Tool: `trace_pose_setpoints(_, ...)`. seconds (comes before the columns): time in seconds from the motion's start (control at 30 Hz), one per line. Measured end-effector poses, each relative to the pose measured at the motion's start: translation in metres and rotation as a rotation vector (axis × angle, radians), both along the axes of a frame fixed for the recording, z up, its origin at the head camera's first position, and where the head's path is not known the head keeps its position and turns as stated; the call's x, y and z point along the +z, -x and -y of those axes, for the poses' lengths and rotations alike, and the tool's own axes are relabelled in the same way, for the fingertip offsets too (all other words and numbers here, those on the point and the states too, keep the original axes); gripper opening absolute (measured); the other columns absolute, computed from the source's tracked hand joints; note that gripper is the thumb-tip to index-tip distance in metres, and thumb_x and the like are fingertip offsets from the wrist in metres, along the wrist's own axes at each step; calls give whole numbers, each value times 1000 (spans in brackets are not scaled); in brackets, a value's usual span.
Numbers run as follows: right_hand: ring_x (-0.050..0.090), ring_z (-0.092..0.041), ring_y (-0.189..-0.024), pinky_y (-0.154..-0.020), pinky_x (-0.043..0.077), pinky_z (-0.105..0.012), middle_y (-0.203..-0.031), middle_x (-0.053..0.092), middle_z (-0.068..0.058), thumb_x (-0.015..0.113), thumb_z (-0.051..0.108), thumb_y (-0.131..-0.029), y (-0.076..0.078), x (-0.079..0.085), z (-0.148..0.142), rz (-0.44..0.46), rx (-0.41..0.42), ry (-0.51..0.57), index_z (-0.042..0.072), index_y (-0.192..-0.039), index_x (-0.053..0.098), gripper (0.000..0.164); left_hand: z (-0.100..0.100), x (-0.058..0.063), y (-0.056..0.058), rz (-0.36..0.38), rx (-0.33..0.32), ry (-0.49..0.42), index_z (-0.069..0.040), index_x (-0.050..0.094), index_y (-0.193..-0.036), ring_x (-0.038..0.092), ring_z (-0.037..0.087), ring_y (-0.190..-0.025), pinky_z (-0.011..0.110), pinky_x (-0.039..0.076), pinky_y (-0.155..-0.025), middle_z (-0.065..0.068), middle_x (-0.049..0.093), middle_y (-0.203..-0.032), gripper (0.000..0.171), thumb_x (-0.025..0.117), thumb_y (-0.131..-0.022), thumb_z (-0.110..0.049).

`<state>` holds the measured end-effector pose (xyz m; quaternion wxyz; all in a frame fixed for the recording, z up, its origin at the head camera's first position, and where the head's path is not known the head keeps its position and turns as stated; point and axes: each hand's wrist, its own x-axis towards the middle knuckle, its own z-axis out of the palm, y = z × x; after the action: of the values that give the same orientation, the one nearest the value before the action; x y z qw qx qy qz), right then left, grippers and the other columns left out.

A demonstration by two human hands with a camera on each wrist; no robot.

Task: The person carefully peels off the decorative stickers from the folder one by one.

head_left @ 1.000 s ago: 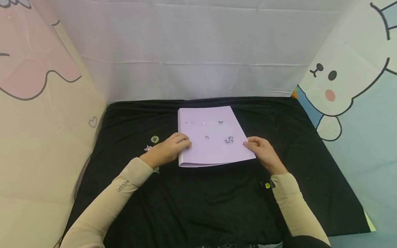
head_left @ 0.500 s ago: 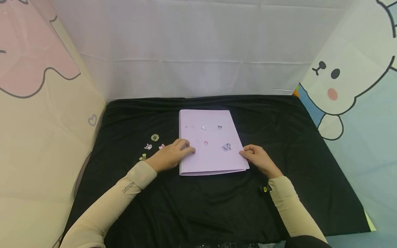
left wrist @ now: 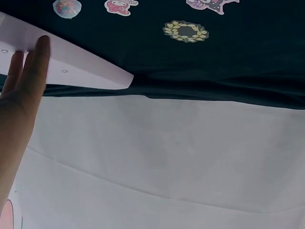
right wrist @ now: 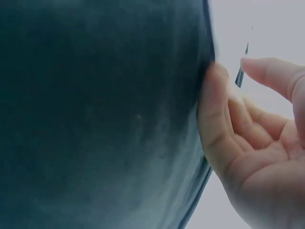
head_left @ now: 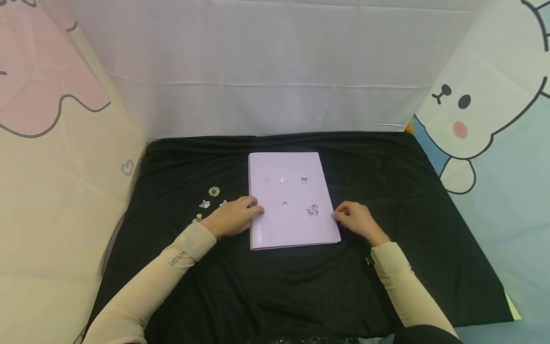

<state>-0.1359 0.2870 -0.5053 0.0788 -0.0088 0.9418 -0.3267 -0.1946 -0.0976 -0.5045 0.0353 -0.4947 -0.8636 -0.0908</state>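
Lilac folder [head_left: 289, 231], lying closed on the black cloth [head_left: 301, 291] around the middle of the head view, its spine along the left side. Small character stickers [head_left: 312, 210] dot the front cover. The left hand [head_left: 234, 216] rests against the spine, its fingertips reaching over onto the cover, the fingers extended and not wrapped round anything. The right hand [head_left: 357, 220] has its fingertips at the folder's right edge; the right wrist view shows thumb and forefinger apart.

Left of the folder, loose cut-outs lie on the cloth: a wreath [head_left: 214, 191], a pinkish-white piece [head_left: 205, 204] just below it, and a yellowish piece [head_left: 197, 218] beside the left sleeve [head_left: 172, 267]. The left hand partly covers another pink one; the left wrist view also shows a shell-shaped cut-out [left wrist: 66, 8] near the spine. Behind the cloth hangs a white backdrop [head_left: 275, 71], flanked by printed panels, a bear [head_left: 472, 114] on the right one.
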Motion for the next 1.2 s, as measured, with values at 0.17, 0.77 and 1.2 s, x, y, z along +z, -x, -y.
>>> trace_pose_setpoints(0.17,62,-24,-75,-68,53,-42,-88,69,-12,68,15,-94,9,10,2,-94,9,-88,0,-99,68,16,-2,1,0,49,13,-19,-12,72,-117,63,24,-101,38,54,-88,13,64,-115,24,69,-93,-14)
trace_pose_setpoints(0.77,63,-27,-87,-75,55,-41,-102,67,-14,67,18,-95,73,38,67,-75,175,-186,2,-110,66,21,-4,2,-2,120,43,-32,-10,73,-117,64,26,-102,39,53,-91,16,64,-118,28,74,-91,-18)
trace_pose_setpoints(1.2,58,-23,-83,-78,50,-38,-91,63,-8,65,15,-92,114,29,117,-84,297,-291,3,-108,66,20,-4,4,-4,121,42,-24,-10,73,-117,65,26,-103,39,53,-91,17,65,-119,29,74,-90,-18)
